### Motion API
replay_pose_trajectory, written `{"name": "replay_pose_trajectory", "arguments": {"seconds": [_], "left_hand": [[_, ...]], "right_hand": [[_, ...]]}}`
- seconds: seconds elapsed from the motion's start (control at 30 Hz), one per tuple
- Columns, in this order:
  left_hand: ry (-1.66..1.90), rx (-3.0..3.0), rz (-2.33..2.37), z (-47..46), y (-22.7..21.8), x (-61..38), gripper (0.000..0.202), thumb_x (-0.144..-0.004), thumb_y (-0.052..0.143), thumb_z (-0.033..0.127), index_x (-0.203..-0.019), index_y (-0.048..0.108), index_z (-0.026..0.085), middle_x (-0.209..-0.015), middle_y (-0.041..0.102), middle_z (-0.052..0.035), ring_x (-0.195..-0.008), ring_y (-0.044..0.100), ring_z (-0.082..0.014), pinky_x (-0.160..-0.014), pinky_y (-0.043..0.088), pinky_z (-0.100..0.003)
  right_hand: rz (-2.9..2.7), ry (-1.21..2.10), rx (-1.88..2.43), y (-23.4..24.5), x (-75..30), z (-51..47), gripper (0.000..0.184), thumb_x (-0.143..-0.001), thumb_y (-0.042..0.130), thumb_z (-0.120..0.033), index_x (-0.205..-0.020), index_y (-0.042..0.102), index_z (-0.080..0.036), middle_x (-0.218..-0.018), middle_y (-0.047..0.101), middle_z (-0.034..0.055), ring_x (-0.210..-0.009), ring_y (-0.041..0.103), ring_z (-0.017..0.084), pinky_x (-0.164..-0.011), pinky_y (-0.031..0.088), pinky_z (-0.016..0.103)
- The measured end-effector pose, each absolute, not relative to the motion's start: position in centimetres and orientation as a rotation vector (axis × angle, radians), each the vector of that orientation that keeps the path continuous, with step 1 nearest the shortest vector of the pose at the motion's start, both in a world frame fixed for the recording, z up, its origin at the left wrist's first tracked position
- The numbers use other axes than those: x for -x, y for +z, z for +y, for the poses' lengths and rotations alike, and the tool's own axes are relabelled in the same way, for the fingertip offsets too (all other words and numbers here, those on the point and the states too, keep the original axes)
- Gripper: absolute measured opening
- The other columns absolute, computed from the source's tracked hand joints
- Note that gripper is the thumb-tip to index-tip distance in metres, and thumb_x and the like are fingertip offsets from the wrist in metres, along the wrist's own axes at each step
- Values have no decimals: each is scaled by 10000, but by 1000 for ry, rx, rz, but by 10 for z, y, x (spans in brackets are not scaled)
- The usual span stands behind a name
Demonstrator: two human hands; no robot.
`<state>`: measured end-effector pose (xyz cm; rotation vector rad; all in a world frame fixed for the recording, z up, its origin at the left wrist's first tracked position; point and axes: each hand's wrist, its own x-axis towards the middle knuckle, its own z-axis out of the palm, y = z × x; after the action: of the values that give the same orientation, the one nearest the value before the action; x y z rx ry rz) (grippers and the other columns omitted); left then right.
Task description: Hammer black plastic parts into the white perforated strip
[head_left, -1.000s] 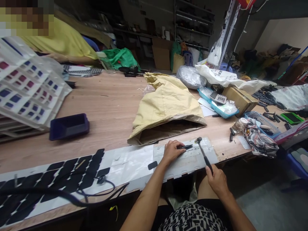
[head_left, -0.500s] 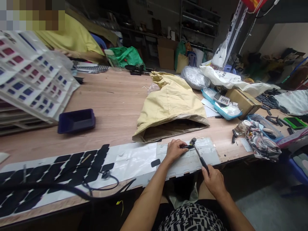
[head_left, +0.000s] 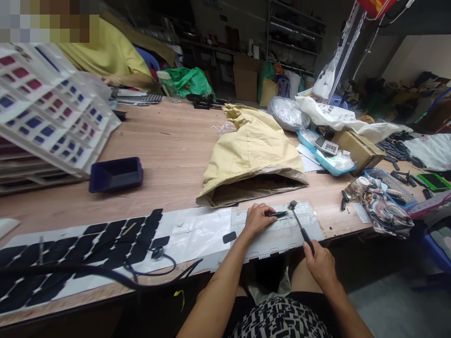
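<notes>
Wood-grain table [head_left: 169, 141], right end crowded. White lattice crate [head_left: 75, 152] at left; dark purple bin [head_left: 116, 176] just beside it. Yellow cloth bag [head_left: 252, 150] lying mid-table, mouth facing near edge. White sheet [head_left: 197, 230] stretched along near edge, pale grey board [head_left: 271, 241] adjoining. Farther right: cardboard box [head_left: 366, 144], clear jar [head_left: 355, 188], blue perforated basket [head_left: 403, 188], bunched patterned cloth [head_left: 382, 211], green tray [head_left: 434, 182].
</notes>
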<state>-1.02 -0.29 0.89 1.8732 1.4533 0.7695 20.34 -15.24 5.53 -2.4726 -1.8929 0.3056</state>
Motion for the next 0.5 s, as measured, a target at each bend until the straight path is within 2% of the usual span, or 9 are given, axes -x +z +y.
{"name": "replay_pose_trajectory", "arguments": {"seconds": [0.3, 0.5], "left_hand": [[794, -1871, 1295, -11, 16, 22, 173, -723, 724, 351, -862, 735, 248, -912, 675, -27, -999, 522, -255, -951, 368, -413], [700, -1956, 914, -68, 20, 41, 167, -716, 768, 356, -862, 745, 278, -1219, 574, -29, -1195, 457, -257, -1060, 354, -403]], "right_hand": [[-1602, 352, 2711, 52, -236, -151, 413, -999, 312, -443, -1035, 633, -186, -901, 734, 131, -843, 694, 259, -675, 407, 296], [-1572, 430, 2665, 44, -237, -150, 406, -1001, 302, -429, -1058, 623, -188, -947, 731, 130, -887, 689, 256, -705, 420, 297]]}}
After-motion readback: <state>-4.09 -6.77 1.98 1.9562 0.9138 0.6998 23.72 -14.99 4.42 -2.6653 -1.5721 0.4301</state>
